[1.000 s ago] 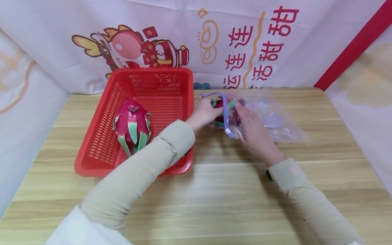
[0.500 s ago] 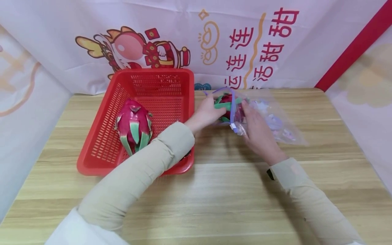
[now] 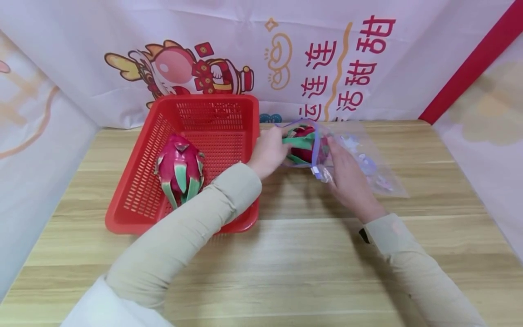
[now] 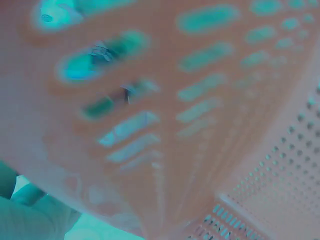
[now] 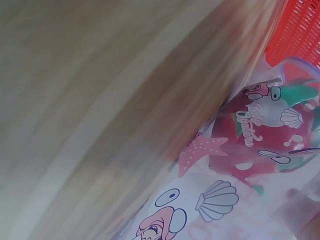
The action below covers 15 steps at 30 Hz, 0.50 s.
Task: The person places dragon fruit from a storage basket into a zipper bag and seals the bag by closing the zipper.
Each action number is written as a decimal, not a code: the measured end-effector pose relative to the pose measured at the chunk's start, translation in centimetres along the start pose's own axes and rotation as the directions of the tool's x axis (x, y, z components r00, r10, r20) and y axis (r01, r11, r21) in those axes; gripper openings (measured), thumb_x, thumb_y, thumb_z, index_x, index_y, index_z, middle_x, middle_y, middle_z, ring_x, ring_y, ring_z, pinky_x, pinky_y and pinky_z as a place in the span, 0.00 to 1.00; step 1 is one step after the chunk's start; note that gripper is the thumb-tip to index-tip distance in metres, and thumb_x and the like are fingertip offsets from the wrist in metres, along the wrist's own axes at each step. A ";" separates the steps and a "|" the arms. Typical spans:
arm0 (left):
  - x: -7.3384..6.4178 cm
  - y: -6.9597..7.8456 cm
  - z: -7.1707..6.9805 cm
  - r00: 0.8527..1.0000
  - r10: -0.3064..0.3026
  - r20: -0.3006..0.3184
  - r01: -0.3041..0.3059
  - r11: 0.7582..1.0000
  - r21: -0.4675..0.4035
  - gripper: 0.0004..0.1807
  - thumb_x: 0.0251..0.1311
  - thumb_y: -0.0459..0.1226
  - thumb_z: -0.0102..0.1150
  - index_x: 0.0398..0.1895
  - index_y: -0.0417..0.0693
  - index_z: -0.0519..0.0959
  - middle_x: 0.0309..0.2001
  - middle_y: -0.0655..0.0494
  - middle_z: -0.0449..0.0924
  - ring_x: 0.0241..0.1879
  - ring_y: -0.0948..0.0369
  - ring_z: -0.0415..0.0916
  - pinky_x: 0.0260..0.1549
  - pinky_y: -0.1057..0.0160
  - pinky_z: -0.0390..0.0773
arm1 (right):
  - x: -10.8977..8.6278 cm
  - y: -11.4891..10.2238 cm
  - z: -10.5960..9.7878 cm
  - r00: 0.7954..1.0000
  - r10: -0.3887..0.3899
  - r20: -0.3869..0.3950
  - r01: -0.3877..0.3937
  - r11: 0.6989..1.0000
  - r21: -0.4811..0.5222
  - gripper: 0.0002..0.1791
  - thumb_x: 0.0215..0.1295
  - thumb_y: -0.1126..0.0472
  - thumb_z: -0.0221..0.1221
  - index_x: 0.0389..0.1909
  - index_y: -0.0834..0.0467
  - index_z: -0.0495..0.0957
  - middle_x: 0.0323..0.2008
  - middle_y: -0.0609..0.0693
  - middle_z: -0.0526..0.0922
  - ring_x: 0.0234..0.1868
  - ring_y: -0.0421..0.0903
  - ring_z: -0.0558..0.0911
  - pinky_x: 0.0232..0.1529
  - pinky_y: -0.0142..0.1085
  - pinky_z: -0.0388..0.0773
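Observation:
A dragon fruit [image 3: 304, 156] lies partly inside a clear zip bag [image 3: 376, 168] with a purple-edged mouth, its green leaf tips toward the basket. My left hand [image 3: 267, 152] holds the fruit's leafy end at the bag mouth; its far fingertips are hidden. From the right, my right hand [image 3: 351, 181] grips the bag around the fruit. Through the shell-printed plastic [image 5: 217, 200], the right wrist view shows the red fruit [image 5: 225, 165]. Only part of my left hand [image 4: 30, 215] shows in the left wrist view, behind the basket wall.
A red plastic basket [image 3: 120, 225] stands to the left, with another dragon fruit [image 3: 180, 161] in it. My left forearm crosses over its front right corner. Behind the wooden table [image 3: 302, 254] hangs a printed white cloth [image 3: 241, 27].
The bag mouth has shifted a little to the right, and more of the fruit shows at its opening. My left thumb has drawn back slightly; my right hand has moved slightly right.

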State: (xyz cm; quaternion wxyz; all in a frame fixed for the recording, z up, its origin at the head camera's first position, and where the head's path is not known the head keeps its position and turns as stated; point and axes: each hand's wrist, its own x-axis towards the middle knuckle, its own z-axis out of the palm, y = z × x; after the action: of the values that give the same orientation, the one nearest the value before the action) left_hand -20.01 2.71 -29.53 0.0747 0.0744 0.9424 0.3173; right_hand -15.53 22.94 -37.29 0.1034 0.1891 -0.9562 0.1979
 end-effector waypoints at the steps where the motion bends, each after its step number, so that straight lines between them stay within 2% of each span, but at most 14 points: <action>1: 0.1 0.1 0.0 1.000 -0.005 0.012 0.005 1.000 0.001 0.20 0.64 0.33 0.53 0.60 0.47 0.76 0.53 0.50 0.80 0.41 0.57 0.75 0.38 0.64 0.77 | -0.1 0.1 0.0 1.000 0.005 0.002 -0.005 1.000 -0.001 0.43 0.64 0.64 0.51 0.75 0.60 0.39 0.72 0.67 0.54 0.71 0.65 0.57 0.72 0.56 0.53; 5: 0.4 0.6 0.2 0.998 -0.021 0.067 0.020 1.000 0.012 0.27 0.60 0.26 0.47 0.65 0.47 0.71 0.61 0.51 0.76 0.44 0.57 0.74 0.41 0.65 0.77 | -0.3 0.6 -0.1 1.000 0.027 0.002 -0.027 1.000 0.001 0.45 0.61 0.66 0.52 0.75 0.60 0.40 0.72 0.67 0.53 0.72 0.65 0.56 0.72 0.56 0.53; 7: 0.6 0.7 0.1 0.995 -0.020 0.097 0.020 1.000 0.007 0.27 0.61 0.25 0.48 0.64 0.46 0.71 0.61 0.49 0.76 0.45 0.56 0.75 0.42 0.64 0.79 | -0.5 0.8 -0.1 0.999 0.033 0.000 -0.033 0.999 0.001 0.45 0.61 0.66 0.53 0.75 0.60 0.40 0.72 0.67 0.53 0.72 0.65 0.56 0.72 0.57 0.53; 9: 0.7 0.9 -0.2 0.991 -0.006 0.134 0.007 1.000 -0.003 0.25 0.61 0.27 0.51 0.63 0.45 0.73 0.58 0.49 0.78 0.46 0.57 0.75 0.43 0.65 0.79 | -0.6 1.0 -0.2 0.999 0.036 -0.002 -0.036 0.999 0.003 0.44 0.62 0.64 0.53 0.75 0.59 0.40 0.72 0.66 0.53 0.72 0.65 0.56 0.72 0.57 0.53; 12: 0.9 1.1 -0.7 0.983 0.011 0.184 -0.011 1.000 0.000 0.21 0.60 0.27 0.54 0.58 0.41 0.76 0.52 0.47 0.80 0.41 0.58 0.73 0.37 0.67 0.77 | -0.7 1.2 -0.3 0.999 0.035 0.002 -0.035 0.999 0.002 0.42 0.66 0.60 0.52 0.75 0.59 0.40 0.72 0.67 0.53 0.72 0.65 0.56 0.72 0.56 0.53; 15: 1.1 1.5 -1.2 0.976 0.011 0.218 -0.022 0.999 0.046 0.17 0.59 0.25 0.52 0.51 0.38 0.79 0.45 0.46 0.82 0.35 0.60 0.70 0.30 0.71 0.71 | -0.8 1.4 -0.3 1.000 0.031 -0.001 -0.031 1.000 0.004 0.41 0.69 0.58 0.51 0.75 0.59 0.40 0.72 0.67 0.54 0.72 0.65 0.56 0.72 0.56 0.52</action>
State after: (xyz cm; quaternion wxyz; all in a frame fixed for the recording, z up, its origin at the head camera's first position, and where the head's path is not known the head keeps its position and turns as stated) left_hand -21.22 3.40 -27.83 0.1731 0.1183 0.9353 0.2852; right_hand -15.36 24.55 -37.68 0.1006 0.1741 -0.9587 0.2013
